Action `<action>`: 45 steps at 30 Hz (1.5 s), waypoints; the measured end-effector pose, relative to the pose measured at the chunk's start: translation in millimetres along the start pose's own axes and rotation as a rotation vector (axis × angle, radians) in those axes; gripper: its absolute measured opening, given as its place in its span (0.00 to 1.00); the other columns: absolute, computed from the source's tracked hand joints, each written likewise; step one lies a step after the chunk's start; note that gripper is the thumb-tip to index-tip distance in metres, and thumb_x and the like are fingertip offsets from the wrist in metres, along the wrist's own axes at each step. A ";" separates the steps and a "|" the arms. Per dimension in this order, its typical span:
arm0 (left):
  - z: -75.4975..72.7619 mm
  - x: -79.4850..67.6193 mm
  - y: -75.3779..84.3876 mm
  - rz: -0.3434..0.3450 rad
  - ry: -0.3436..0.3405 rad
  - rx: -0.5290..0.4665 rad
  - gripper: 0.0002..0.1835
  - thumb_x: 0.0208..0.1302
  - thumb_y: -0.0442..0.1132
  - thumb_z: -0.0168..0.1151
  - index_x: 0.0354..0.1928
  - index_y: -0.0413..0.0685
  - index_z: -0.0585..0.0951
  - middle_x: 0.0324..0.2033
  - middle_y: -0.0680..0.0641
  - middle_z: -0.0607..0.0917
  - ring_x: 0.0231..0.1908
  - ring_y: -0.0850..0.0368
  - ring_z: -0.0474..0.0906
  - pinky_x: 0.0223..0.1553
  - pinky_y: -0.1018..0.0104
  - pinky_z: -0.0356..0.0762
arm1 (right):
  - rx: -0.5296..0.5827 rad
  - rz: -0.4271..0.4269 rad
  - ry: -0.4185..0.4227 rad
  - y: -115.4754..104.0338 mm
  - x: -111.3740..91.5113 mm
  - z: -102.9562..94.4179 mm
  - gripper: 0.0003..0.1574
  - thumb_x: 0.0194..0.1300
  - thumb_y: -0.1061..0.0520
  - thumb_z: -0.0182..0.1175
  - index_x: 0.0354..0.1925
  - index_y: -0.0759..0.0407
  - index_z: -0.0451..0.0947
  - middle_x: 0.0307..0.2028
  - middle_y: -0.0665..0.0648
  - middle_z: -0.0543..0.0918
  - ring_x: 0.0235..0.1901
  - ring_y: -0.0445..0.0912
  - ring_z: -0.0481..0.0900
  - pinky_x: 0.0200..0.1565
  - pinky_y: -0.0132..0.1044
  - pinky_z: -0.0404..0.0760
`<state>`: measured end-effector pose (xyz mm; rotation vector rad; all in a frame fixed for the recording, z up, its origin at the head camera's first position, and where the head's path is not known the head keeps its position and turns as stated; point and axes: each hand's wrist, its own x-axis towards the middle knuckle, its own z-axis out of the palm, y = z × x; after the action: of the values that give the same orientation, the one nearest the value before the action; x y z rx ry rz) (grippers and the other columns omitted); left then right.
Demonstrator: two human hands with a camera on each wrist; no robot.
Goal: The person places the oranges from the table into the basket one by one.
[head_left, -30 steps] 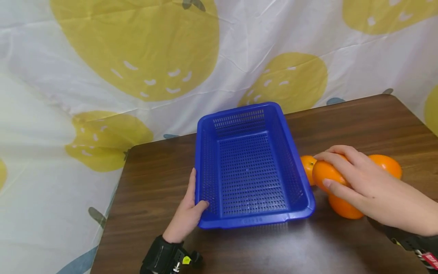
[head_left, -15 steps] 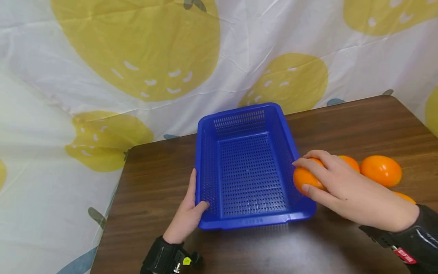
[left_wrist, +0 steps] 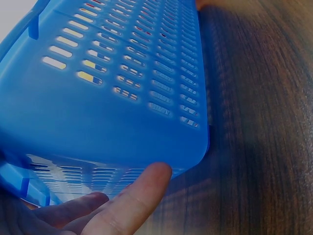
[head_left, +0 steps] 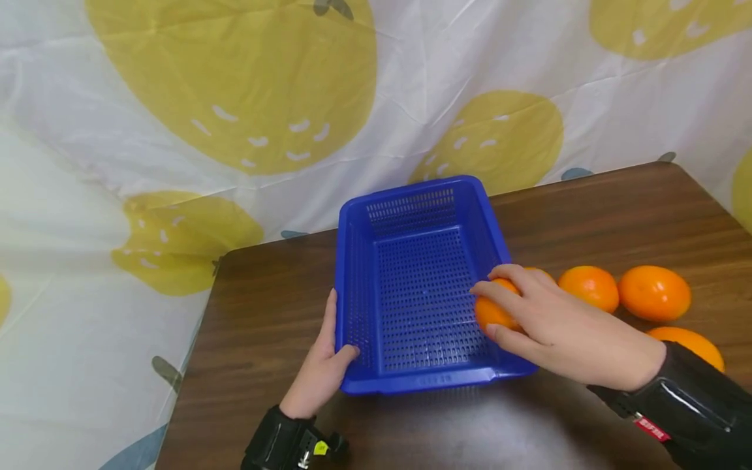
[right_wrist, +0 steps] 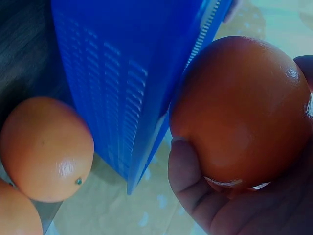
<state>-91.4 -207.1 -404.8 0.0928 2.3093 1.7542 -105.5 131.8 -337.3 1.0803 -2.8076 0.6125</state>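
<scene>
A blue plastic basket with slotted walls stands on the table, its inside bare. My left hand grips its left wall, thumb over the rim and fingers along the outside, as the left wrist view shows with fingers against the slotted wall. With curled fingers my right hand holds an orange over the basket's right rim. In the right wrist view the held orange appears beside the rim, thumb and fingers around it.
Right of the basket lie several more oranges: one in the middle, another beside it, and one partly behind the right wrist. A further one is mostly hidden by the right hand. Patterned cloth hangs behind the wooden table.
My right hand has carried the orange leftward from the group of oranges to over the basket's right rim, uncovering others behind it. The left hand and basket have stayed in place.
</scene>
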 end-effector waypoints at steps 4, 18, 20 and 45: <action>-0.2 -2.2 7.6 -0.007 -0.009 -0.011 0.48 0.59 0.25 0.43 0.71 0.70 0.34 0.72 0.52 0.43 0.64 0.51 0.53 0.61 0.41 0.57 | -0.006 -0.029 -0.011 -0.9 5.1 4.7 0.28 0.66 0.39 0.44 0.60 0.47 0.64 0.54 0.50 0.65 0.51 0.45 0.63 0.52 0.46 0.73; -0.5 2.2 -3.6 0.003 -0.009 -0.018 0.48 0.58 0.25 0.43 0.70 0.72 0.34 0.72 0.54 0.42 0.65 0.52 0.52 0.62 0.41 0.56 | -0.055 -0.121 -0.021 -7.1 20.3 20.3 0.27 0.65 0.42 0.48 0.58 0.49 0.66 0.49 0.52 0.67 0.43 0.47 0.66 0.46 0.44 0.73; -0.1 1.0 0.8 0.005 -0.019 -0.027 0.48 0.58 0.25 0.43 0.71 0.71 0.33 0.72 0.54 0.42 0.65 0.52 0.51 0.62 0.41 0.55 | -0.059 -0.127 -0.013 -7.3 21.8 24.3 0.26 0.64 0.43 0.48 0.58 0.50 0.66 0.48 0.52 0.67 0.42 0.47 0.66 0.46 0.43 0.73; 0.7 0.9 -4.7 0.041 0.012 0.006 0.49 0.58 0.25 0.43 0.70 0.77 0.35 0.71 0.56 0.43 0.65 0.53 0.52 0.61 0.40 0.56 | -0.090 -0.134 -0.136 -4.2 39.6 53.0 0.28 0.64 0.43 0.48 0.59 0.51 0.66 0.45 0.55 0.68 0.35 0.50 0.65 0.38 0.42 0.72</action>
<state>-91.6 -207.5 -409.5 0.1316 2.3372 1.7716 -128.5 83.4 -376.4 1.3252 -2.8126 0.4102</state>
